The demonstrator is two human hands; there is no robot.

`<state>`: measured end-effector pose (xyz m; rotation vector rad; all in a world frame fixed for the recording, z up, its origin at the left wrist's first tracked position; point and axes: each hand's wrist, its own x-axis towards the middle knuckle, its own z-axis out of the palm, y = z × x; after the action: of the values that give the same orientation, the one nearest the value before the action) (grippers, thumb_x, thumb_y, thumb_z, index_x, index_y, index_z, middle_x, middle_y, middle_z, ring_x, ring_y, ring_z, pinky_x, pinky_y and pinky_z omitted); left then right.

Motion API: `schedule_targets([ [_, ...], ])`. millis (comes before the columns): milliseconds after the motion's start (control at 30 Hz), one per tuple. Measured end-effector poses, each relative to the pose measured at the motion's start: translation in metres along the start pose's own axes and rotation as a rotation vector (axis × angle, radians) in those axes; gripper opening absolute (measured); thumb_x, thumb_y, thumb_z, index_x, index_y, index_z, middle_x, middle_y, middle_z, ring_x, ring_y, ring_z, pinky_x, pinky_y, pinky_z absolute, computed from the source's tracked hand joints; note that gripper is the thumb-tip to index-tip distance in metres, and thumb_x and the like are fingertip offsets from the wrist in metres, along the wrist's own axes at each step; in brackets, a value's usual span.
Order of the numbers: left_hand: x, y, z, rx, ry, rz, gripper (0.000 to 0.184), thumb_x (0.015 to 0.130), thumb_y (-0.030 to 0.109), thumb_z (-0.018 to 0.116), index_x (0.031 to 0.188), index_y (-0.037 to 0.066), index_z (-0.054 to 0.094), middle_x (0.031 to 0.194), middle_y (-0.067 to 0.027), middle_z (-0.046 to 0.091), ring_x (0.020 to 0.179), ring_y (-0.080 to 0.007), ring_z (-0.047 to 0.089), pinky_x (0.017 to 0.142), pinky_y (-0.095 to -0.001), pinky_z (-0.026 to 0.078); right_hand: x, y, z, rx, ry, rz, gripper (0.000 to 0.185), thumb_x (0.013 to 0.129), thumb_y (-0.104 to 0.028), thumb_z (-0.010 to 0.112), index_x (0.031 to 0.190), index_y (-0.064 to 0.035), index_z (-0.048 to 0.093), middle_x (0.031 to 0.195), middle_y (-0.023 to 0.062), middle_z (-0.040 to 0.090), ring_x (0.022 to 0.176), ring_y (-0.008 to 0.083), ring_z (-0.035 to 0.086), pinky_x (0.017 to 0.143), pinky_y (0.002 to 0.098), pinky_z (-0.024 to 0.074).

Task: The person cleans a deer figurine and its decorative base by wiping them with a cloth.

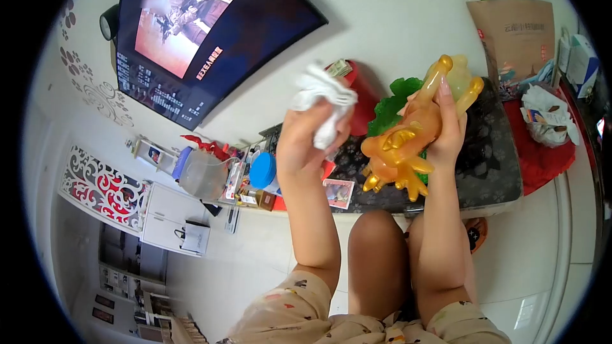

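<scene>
My left hand (312, 130) is raised in front of the wall, closed around a bunched white cloth (325, 92), slightly blurred. To the right, my right hand (448, 130) grips a glossy orange-and-gold figurine (408, 130), its fingers wrapped over the upper part. Gold limb-like parts stick out at its top and bottom; which creature it shows I cannot make out. A green leaf-shaped piece (395, 105) appears just behind the figurine, and whether it is joined to it is unclear. The cloth and the figurine are apart.
Below my hands runs a dark patterned cabinet top (376, 194). On it stand a red container (360, 99), a blue-lidded tub (262, 171) and a clear plastic bin (204, 175). A television (268, 32) hangs upper left. A brown paper bag (519, 32) and a white plastic bag (548, 114) are right.
</scene>
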<state>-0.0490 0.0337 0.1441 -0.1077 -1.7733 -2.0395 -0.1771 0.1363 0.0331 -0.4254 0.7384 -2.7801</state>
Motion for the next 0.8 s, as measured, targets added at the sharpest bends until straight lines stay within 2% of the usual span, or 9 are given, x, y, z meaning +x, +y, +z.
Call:
schedule_targets([
  [33,0.003,-0.001,-0.006,-0.054,-0.026,0.045,0.029,0.087,0.015,0.056,0.112,0.000,0.056,0.103,-0.0095,0.046,0.069,-0.0131,0.044,0.034,-0.0156,0.032,0.001,-0.002,-0.003,0.020,-0.007,0.010,0.043,0.099,-0.036,0.046,0.093,0.0037,0.060,0.074,0.0126,0.061,0.063,0.0201,0.062,0.060,0.0302,0.0512],
  [133,0.003,0.001,0.010,0.097,0.017,0.191,0.032,0.087,0.021,0.055,0.110,-0.001,0.057,0.097,-0.0104,0.050,0.068,-0.0150,0.046,0.038,-0.0203,0.034,0.004,-0.006,-0.009,0.076,-0.022,0.047,0.048,0.099,-0.041,0.044,0.090,0.0033,0.061,0.072,0.0127,0.060,0.062,0.0194,0.061,0.059,0.0297,0.0505],
  [267,0.004,-0.002,0.033,0.337,0.100,0.227,0.041,0.088,0.027,0.054,0.113,-0.006,0.056,0.094,-0.0139,0.059,0.074,-0.0173,0.056,0.047,-0.0264,0.042,0.007,-0.008,-0.017,0.119,-0.047,0.082,0.052,0.099,-0.043,0.041,0.088,0.0032,0.061,0.071,0.0127,0.060,0.064,0.0182,0.061,0.060,0.0285,0.0505],
  [333,0.008,-0.002,0.051,0.396,0.134,0.229,0.047,0.088,0.030,0.054,0.115,-0.009,0.054,0.094,-0.0159,0.063,0.078,-0.0183,0.060,0.053,-0.0292,0.046,0.006,-0.008,-0.019,0.165,-0.052,0.085,0.041,0.097,-0.036,0.051,0.096,0.0037,0.059,0.076,0.0132,0.062,0.063,0.0196,0.063,0.060,0.0301,0.0520],
  [367,0.010,-0.003,0.042,0.405,0.060,0.182,0.048,0.091,0.028,0.052,0.118,-0.011,0.052,0.104,-0.0179,0.063,0.086,-0.0209,0.062,0.062,-0.0300,0.050,0.006,-0.008,-0.020,0.189,-0.055,0.084,0.037,0.095,-0.032,0.055,0.099,0.0039,0.058,0.078,0.0135,0.063,0.063,0.0203,0.064,0.060,0.0310,0.0528],
  [467,0.012,-0.013,0.055,0.322,0.023,0.188,0.027,0.096,0.014,0.054,0.118,-0.001,0.059,0.109,-0.0053,0.065,0.097,-0.0109,0.059,0.086,-0.0257,0.046,0.006,-0.011,-0.012,0.236,0.009,0.056,0.036,0.095,-0.032,0.056,0.100,0.0035,0.058,0.079,0.0134,0.063,0.063,0.0198,0.064,0.060,0.0305,0.0525],
  [500,0.010,-0.015,0.061,0.359,-0.001,0.222,0.027,0.098,0.015,0.053,0.119,-0.001,0.059,0.111,-0.0026,0.063,0.103,-0.0094,0.054,0.092,-0.0246,0.041,0.006,-0.010,-0.012,0.256,0.005,0.057,0.035,0.095,-0.032,0.056,0.101,0.0032,0.058,0.079,0.0131,0.063,0.064,0.0195,0.064,0.060,0.0301,0.0524],
  [700,0.019,-0.022,0.060,0.320,-0.027,0.098,0.025,0.098,0.013,0.049,0.116,-0.001,0.058,0.113,-0.0015,0.058,0.107,-0.0097,0.050,0.094,-0.0248,0.038,0.006,-0.002,-0.011,0.229,0.018,0.023,0.033,0.095,-0.030,0.057,0.104,0.0018,0.059,0.081,0.0101,0.063,0.069,0.0166,0.063,0.064,0.0279,0.0508],
  [800,0.022,-0.022,0.065,0.350,0.028,0.119,0.025,0.092,0.010,0.049,0.111,-0.002,0.059,0.107,-0.0031,0.057,0.101,-0.0117,0.051,0.090,-0.0246,0.039,0.006,-0.005,-0.004,0.206,0.041,-0.009,0.032,0.095,-0.029,0.057,0.104,0.0014,0.060,0.083,0.0082,0.063,0.072,0.0155,0.062,0.066,0.0273,0.0499],
])
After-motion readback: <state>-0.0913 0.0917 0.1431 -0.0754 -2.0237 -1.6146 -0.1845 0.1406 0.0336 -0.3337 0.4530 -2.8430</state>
